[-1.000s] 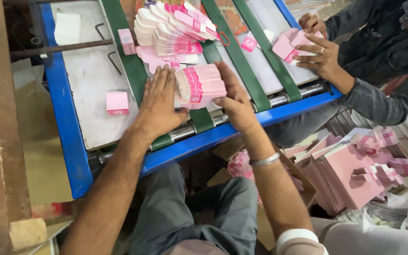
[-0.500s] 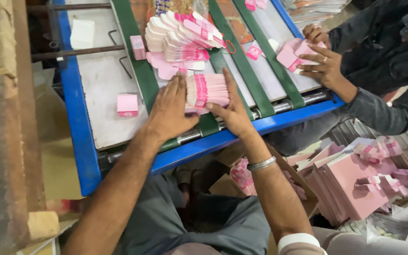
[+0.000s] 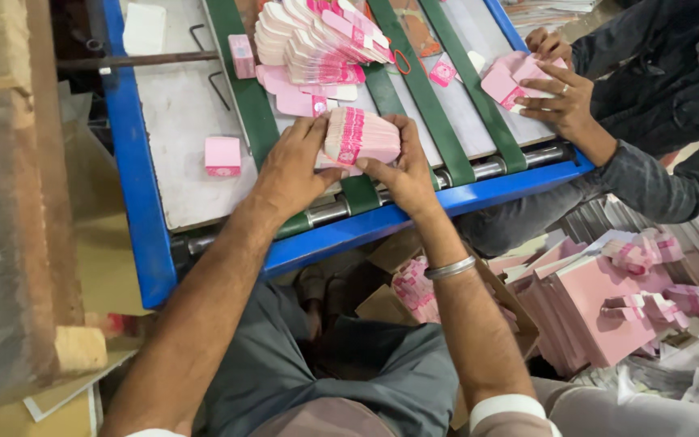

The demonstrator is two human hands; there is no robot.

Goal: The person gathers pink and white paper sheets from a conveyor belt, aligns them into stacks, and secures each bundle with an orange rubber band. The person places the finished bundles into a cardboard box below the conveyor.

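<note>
My left hand (image 3: 295,166) and my right hand (image 3: 402,166) clamp a thick bundle of pink and white folded cartons (image 3: 359,137) from both sides, holding it on edge over a green belt (image 3: 244,97) at the near end of the blue-framed conveyor table (image 3: 135,194). Just beyond the bundle, a fanned row of the same pink cartons (image 3: 317,40) lies across the belts. A metal bangle sits on my right wrist.
A co-worker's hands (image 3: 564,97) rest on pink cartons at the table's right side. Single pink cartons (image 3: 222,155) lie on the grey plate at left. Stacks of pink cartons (image 3: 600,303) stand on the floor at right. A cardboard box (image 3: 414,295) sits below the table.
My hands have squeezed the bundle tighter and tipped it more upright. The view has shifted slightly left and closer.
</note>
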